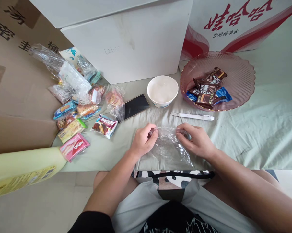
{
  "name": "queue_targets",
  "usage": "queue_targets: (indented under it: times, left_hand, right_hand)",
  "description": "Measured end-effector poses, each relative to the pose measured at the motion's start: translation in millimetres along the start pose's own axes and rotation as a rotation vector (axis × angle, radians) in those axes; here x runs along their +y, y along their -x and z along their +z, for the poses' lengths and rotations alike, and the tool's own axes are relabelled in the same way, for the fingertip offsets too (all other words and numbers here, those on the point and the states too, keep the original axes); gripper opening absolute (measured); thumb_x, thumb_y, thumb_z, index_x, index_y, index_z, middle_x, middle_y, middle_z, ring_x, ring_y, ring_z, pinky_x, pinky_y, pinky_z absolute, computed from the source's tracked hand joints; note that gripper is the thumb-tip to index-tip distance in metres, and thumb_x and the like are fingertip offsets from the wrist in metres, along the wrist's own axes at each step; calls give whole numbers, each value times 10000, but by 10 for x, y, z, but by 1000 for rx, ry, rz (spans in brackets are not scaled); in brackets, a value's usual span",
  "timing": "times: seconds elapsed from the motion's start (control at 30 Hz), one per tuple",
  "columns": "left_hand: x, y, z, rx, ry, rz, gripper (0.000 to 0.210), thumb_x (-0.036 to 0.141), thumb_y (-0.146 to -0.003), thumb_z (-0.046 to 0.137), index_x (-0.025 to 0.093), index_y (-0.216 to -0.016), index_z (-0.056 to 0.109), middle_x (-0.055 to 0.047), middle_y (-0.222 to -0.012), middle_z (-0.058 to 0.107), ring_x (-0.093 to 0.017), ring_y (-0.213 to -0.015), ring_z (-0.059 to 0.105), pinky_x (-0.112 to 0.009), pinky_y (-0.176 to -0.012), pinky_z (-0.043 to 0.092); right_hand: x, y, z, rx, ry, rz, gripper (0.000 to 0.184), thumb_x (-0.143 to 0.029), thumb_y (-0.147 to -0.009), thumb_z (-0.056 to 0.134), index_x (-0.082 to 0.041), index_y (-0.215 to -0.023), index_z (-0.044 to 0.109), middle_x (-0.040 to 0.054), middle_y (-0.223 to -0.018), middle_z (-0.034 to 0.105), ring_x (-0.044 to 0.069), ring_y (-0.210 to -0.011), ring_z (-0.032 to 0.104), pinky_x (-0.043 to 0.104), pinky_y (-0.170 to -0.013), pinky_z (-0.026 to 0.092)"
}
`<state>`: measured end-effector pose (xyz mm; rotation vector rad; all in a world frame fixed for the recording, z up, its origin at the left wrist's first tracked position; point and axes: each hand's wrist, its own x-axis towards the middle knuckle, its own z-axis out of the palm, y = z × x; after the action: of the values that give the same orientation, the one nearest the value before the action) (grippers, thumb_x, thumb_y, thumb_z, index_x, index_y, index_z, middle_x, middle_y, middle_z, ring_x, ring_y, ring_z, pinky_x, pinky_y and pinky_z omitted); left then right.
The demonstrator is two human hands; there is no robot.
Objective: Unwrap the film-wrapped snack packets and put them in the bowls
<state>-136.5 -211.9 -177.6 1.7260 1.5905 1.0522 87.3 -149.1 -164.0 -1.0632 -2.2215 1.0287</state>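
Observation:
A clear plastic bag (167, 145) is stretched between my two hands near the front edge of the cloth-covered surface. My left hand (146, 139) pinches its upper left edge, and my right hand (194, 139) grips the upper right edge. The bag looks thin and crumpled, and I make out nothing inside it. Just beyond my right hand lies a white utility knife (194, 116). A white paper bowl (162, 92) stands upright past the bag. Farther right, a pink ribbed glass bowl (240, 81) holds several brown cocoa-labelled packets (207, 94) and blue packets (222, 95).
A dark phone (136, 106) lies left of the paper bowl. Several wrapped snacks (74, 129) and clear wrappers (75, 81) are heaped at the left, near a yellow bottle (26, 168). White boxes (126, 45) and a cardboard box (19, 81) stand behind; a red-and-white carton (233, 29) is at the right.

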Motion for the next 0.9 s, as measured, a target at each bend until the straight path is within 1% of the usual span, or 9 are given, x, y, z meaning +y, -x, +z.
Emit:
queue_targets:
  times: [0.37,0.53,0.9]
  left_hand:
    - [-5,10,4,-12,-38,11,131,278,-943,530,212,-831,549,76,-554,489,-78,-443,426,-210,-480,335]
    - [-2,18,5,-26,-88,24,131,284,-944,524,208,-841,554,79,-540,478,-75,-430,397,-213,-469,312]
    - [7,10,0,-47,-157,26,122,259,-933,512,204,-839,566,69,-553,518,-80,-449,430,-210,-490,327]
  right_hand:
    - [26,-13,-6,30,50,28,117,-287,-907,502,-214,-891,592,18,-687,681,159,-603,635,258,-593,451]
    - [17,0,4,0,56,17,125,-291,-912,503,-213,-892,598,19,-689,685,161,-606,636,259,-600,452]
    - [9,8,39,-20,43,-32,113,-267,-915,516,-208,-890,609,-8,-649,664,124,-515,568,238,-549,416]
